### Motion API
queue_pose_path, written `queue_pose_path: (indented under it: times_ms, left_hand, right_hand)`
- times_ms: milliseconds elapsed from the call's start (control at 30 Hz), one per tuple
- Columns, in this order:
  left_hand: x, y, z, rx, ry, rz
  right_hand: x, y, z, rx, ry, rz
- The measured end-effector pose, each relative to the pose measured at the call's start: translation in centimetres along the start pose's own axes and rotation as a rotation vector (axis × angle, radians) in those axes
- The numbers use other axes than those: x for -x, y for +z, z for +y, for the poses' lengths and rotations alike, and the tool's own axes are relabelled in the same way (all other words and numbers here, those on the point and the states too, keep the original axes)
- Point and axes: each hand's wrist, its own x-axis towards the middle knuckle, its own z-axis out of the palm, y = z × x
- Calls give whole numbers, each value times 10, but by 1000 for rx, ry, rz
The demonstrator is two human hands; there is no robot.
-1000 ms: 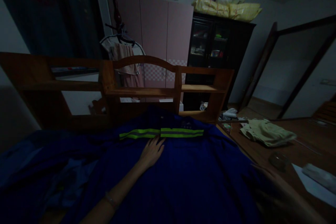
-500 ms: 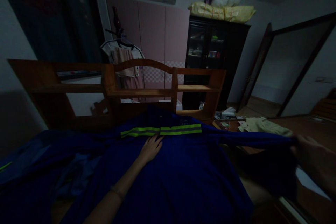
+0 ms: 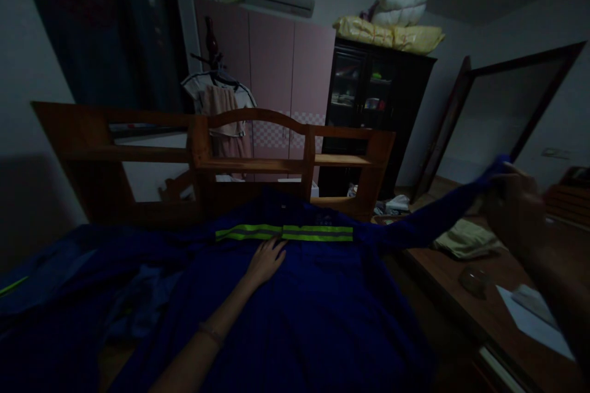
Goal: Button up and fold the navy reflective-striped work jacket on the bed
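Observation:
A dark blue work jacket (image 3: 295,301) lies spread out before me, its collar away from me. Across its chest runs a yellow-green reflective strip (image 3: 318,233). My left hand (image 3: 267,260) rests flat on the chest, fingertips at the strip's lower edge near the middle, fingers spread. Off to the right, my right hand (image 3: 514,199) is raised and closed on the end of the jacket's sleeve (image 3: 428,221), which stretches up from the shoulder. That hand is dark and somewhat blurred. The other sleeve lies out to the left, among more blue cloth (image 3: 142,301).
Beyond the collar stands a wooden headboard with shelves (image 3: 251,164). At right, a wooden table (image 3: 442,270) holds a folded pale cloth (image 3: 465,239), a glass bowl (image 3: 474,280) and white paper (image 3: 530,319). Pink wardrobes (image 3: 271,67) and a dark cabinet (image 3: 410,92) stand behind.
My right hand has lifted the sleeve end up and slightly inward, so the sleeve now slopes upward and uncovers more of the table. My left hand stays on the chest.

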Motion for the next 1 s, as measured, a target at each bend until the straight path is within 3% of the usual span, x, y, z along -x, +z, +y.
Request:
queue_pose_path:
  times_ms: [33,133,233,300,333,433,500,567,667,733,833,900,1000]
  left_hand:
    - [-1,-1,0,127,-47,5]
    - [-8,-4,-2,472,-213,29]
    - [-11,-16,-11,614,-313,65]
    - [-4,-33,-19,689,-356,90]
    - [3,-44,-24,763,-383,96]
    - [29,-81,-33,1123,-517,56]
    - [41,-99,-32,1240,-641,9]
    - [45,-108,-25,1139,-741,-13]
    - [35,-104,-7,967,-801,5]
    - [21,-99,9,903,-782,57]
    - [-6,-97,44,821,-690,191]
    - [-29,-103,75,801,-598,267]
    - [-63,-128,122,835,-444,345]
  right_hand:
    - [-9,3,-32,-128,-97,42]
    - [-18,17,-140,-491,-408,-37]
    - [10,43,-235,-859,-583,-412]
    - [42,65,-276,-1074,-535,-768]
    - [59,76,-288,-1100,-542,-836]
    - [104,101,-299,-1147,-566,-1084]
    - [127,108,-291,-1152,-454,-1189]
    - [146,105,-276,-1148,-303,-1135]
    - [171,83,-257,-1158,-190,-992]
    - [186,64,-253,-1149,-206,-937]
    - [201,48,-261,-1063,-348,-917]
    - [202,56,-271,-944,-471,-912]
    - [194,89,-278,-691,-537,-785]
